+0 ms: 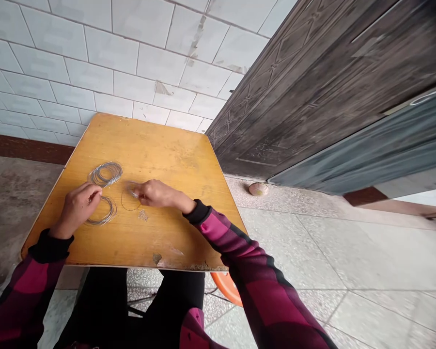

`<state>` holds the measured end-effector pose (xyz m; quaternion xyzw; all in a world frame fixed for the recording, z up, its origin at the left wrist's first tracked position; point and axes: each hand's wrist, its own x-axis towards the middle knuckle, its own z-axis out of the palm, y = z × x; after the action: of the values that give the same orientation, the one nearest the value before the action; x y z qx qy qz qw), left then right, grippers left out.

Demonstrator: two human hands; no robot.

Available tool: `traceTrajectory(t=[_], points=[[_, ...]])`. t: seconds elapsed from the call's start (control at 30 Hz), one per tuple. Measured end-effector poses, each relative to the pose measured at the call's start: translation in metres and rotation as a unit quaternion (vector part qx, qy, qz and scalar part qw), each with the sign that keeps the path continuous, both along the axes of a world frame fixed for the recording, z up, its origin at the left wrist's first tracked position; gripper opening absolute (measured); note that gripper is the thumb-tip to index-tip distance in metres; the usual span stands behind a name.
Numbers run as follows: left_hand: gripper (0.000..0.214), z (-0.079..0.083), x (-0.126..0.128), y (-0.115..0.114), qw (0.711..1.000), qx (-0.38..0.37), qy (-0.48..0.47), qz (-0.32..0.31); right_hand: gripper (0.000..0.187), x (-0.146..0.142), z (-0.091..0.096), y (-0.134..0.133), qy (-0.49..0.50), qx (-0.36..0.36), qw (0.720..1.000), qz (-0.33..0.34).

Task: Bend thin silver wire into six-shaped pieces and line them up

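Observation:
My right hand (pixel 156 193) is closed over the middle of the wooden table. A thin wire loop (pixel 124 202) hangs from its fingers down to the tabletop, partly blurred. My left hand (pixel 77 208) is closed in a pinch at the left, over the edge of a coil of silvery wire (pixel 111 213); whatever lies between its fingertips is too small to make out. Just beyond that hand, a second coil of silvery wire (pixel 109 165) lies flat. Close to the right hand, a little cluster of tiny pale bits (pixel 143 215) rests on the wood.
The yellow-brown wooden table (pixel 156 145) has a worn, chipped front edge and stands near a white tiled wall (pixel 141 53). A dark carved door (pixel 276 106) is at the right, with a ball (pixel 257 189) on the floor before it. An orange stool (pixel 227 288) shows under the table.

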<state>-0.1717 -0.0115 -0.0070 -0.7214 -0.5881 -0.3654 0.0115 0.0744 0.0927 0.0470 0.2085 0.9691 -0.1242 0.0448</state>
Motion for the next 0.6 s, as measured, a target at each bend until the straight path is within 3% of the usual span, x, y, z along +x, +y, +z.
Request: traceTrajectory(t=[0.17,0.27,0.4,0.47,0.6], points=[[0.017,0.002,-0.001,0.0,1.0,-0.005,-0.022,0.011,0.022,-0.032,-0.009,-0.03,-0.13,0.059,0.989,-0.023],[0.018,0.006,0.001,-0.001,0.998,-0.023,-0.048,0.021,0.027,-0.043,-0.014,-0.037,-0.154,0.073,0.985,-0.031],[0.018,0.013,-0.002,-0.004,0.994,-0.061,-0.088,-0.019,0.028,-0.046,-0.016,-0.041,-0.162,0.093,0.982,-0.018],[0.02,0.016,-0.009,-0.008,0.995,-0.075,-0.066,-0.027,0.028,-0.043,-0.017,-0.041,-0.159,0.101,0.982,-0.01],[0.03,0.013,-0.032,-0.018,0.99,-0.125,0.055,0.026,0.031,-0.027,-0.019,-0.035,-0.146,0.109,0.983,-0.003]])
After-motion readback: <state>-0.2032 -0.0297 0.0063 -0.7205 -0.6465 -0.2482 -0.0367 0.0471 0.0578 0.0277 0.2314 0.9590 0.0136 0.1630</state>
